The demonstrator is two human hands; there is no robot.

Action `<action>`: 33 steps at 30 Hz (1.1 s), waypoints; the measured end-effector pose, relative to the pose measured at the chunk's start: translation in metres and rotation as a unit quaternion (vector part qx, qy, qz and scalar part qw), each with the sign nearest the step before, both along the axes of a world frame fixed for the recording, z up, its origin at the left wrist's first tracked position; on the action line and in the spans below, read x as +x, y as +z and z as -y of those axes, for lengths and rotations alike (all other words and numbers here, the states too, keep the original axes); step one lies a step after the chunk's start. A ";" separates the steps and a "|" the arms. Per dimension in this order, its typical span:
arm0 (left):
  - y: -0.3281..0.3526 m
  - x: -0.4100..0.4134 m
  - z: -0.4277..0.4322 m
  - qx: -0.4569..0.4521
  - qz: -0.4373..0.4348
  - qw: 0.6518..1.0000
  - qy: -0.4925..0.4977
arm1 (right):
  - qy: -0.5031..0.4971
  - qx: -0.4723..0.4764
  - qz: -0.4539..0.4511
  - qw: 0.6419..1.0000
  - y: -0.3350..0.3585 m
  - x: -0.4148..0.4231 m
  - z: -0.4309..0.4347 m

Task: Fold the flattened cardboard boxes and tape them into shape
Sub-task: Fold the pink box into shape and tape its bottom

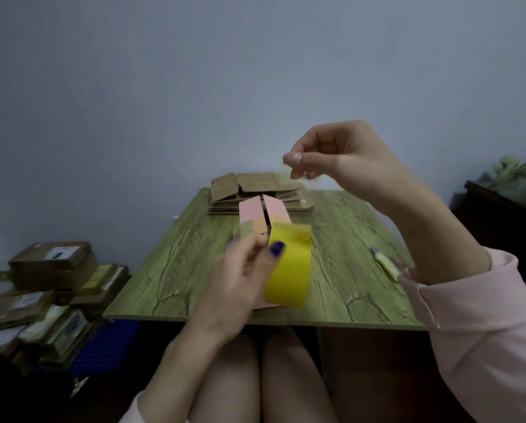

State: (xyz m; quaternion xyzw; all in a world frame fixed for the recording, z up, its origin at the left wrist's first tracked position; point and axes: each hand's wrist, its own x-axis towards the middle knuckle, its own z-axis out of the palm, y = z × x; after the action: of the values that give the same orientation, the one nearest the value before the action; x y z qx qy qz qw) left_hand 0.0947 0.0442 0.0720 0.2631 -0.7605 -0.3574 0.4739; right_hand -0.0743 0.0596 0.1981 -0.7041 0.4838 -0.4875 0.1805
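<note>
My left hand [243, 270] grips a yellow roll of tape [289, 264] above the near middle of the table. Under and behind the roll lies a pink cardboard box [263, 213] with two flaps standing open towards the wall. My right hand [332, 154] is raised above the table, thumb and fingers pinched together on what looks like the clear pulled end of the tape; the strip itself is barely visible. A stack of flattened brown cardboard boxes [255, 190] lies at the table's far edge.
The green wood-grain table [347, 285] carries a small cutter with a pale handle [385, 264] at the right. Piles of brown parcels [51, 285] and a blue crate [106, 343] stand on the floor at the left. A dark cabinet [500, 203] stands at the right.
</note>
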 end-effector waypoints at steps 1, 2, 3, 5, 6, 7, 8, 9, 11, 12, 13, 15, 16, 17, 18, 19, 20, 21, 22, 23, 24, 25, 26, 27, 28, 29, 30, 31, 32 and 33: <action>-0.004 -0.004 -0.004 0.001 0.036 0.999 0.003 | -0.006 -0.005 0.003 1.000 0.002 0.002 0.001; -0.007 -0.007 -0.006 -0.003 0.051 0.999 0.017 | -0.012 -0.009 0.004 1.000 0.004 0.003 0.002; -0.010 -0.011 -0.007 -0.009 0.049 0.998 0.027 | -0.019 -0.012 0.002 1.000 0.004 0.004 0.004; -0.015 -0.016 -0.008 -0.020 0.025 0.999 0.025 | -0.046 -0.017 -0.013 0.999 0.003 0.003 0.007; -0.016 -0.017 -0.011 -0.015 0.004 1.000 0.019 | -0.064 -0.020 -0.026 0.997 0.001 0.002 0.010; -0.018 -0.017 -0.014 -0.009 -0.019 1.000 0.014 | -0.079 -0.021 -0.039 0.996 -0.002 0.000 0.013; -0.018 -0.018 -0.017 -0.003 -0.039 0.999 0.012 | -0.090 -0.018 -0.046 0.995 -0.007 -0.001 0.016; -0.018 -0.018 -0.020 0.004 -0.053 0.999 0.010 | -0.096 -0.014 -0.045 0.994 -0.012 -0.002 0.019; -0.021 -0.019 -0.027 0.036 -0.089 0.995 0.004 | -0.106 -0.010 -0.055 0.993 -0.021 -0.003 0.025; -0.024 -0.020 -0.030 0.068 -0.113 0.991 0.011 | -0.109 -0.016 -0.066 0.992 -0.024 -0.002 0.027; -0.030 -0.022 -0.031 0.111 -0.129 0.985 0.024 | -0.114 -0.029 -0.065 0.991 -0.024 -0.001 0.029; -0.041 -0.025 -0.034 0.219 -0.153 0.963 0.036 | -0.117 -0.048 -0.061 0.990 -0.020 0.000 0.030; -0.045 -0.025 -0.036 0.253 -0.165 0.953 0.033 | -0.111 -0.050 -0.086 0.989 -0.018 0.003 0.030; -0.047 -0.024 -0.036 0.265 -0.171 0.949 0.025 | -0.108 -0.051 -0.114 0.986 -0.017 0.005 0.030; -0.047 -0.023 -0.035 0.267 -0.174 0.948 0.010 | -0.107 -0.053 -0.125 0.985 -0.017 0.006 0.032; -0.045 -0.021 -0.034 0.267 -0.173 0.948 -0.011 | -0.107 -0.055 -0.115 0.986 -0.016 0.006 0.035; -0.043 -0.018 -0.033 0.265 -0.163 0.950 -0.042 | -0.106 -0.056 -0.089 0.989 -0.015 0.005 0.038; -0.041 -0.015 -0.032 0.257 -0.141 0.953 -0.076 | -0.105 -0.057 -0.061 0.991 -0.013 0.002 0.042; -0.040 -0.014 -0.034 0.244 -0.113 0.958 -0.102 | -0.105 -0.058 -0.041 0.992 -0.011 0.000 0.044; -0.042 -0.012 -0.035 0.227 -0.093 0.963 -0.114 | -0.107 -0.057 -0.032 0.992 -0.009 -0.002 0.046; -0.045 -0.012 -0.036 0.211 -0.085 0.967 -0.113 | -0.109 -0.053 -0.031 0.992 -0.009 -0.004 0.047; -0.049 -0.012 -0.038 0.196 -0.082 0.972 -0.098 | -0.114 -0.051 -0.035 0.992 -0.010 -0.005 0.049; -0.052 -0.013 -0.039 0.187 -0.084 0.976 -0.075 | -0.121 -0.052 -0.040 0.991 -0.012 -0.005 0.049; -0.053 -0.014 -0.040 0.185 -0.087 0.977 -0.054 | -0.130 -0.057 -0.040 0.989 -0.013 -0.005 0.050; -0.053 -0.014 -0.040 0.195 -0.092 0.976 -0.038 | -0.139 -0.063 -0.035 0.988 -0.013 -0.006 0.051; -0.052 -0.016 -0.040 0.216 -0.096 0.971 -0.032 | -0.145 -0.067 -0.029 0.987 -0.013 -0.007 0.052; -0.052 -0.016 -0.040 0.235 -0.096 0.967 -0.024 | -0.145 -0.068 -0.025 0.987 -0.014 -0.007 0.052; -0.051 -0.015 -0.039 0.245 -0.094 0.965 -0.016 | -0.143 -0.069 -0.025 0.987 -0.014 -0.008 0.052; -0.050 -0.015 -0.038 0.254 -0.093 0.963 -0.009 | -0.141 -0.069 -0.026 0.987 -0.014 -0.007 0.052; -0.049 -0.014 -0.038 0.268 -0.099 0.958 -0.007 | -0.140 -0.070 -0.028 0.987 -0.015 -0.006 0.053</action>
State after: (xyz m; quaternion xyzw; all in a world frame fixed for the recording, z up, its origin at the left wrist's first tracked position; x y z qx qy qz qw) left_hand 0.0805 0.0817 0.0232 0.3379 -0.5879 -0.5759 0.4566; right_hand -0.0803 0.0070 0.1827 -0.6536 0.5468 -0.5211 0.0472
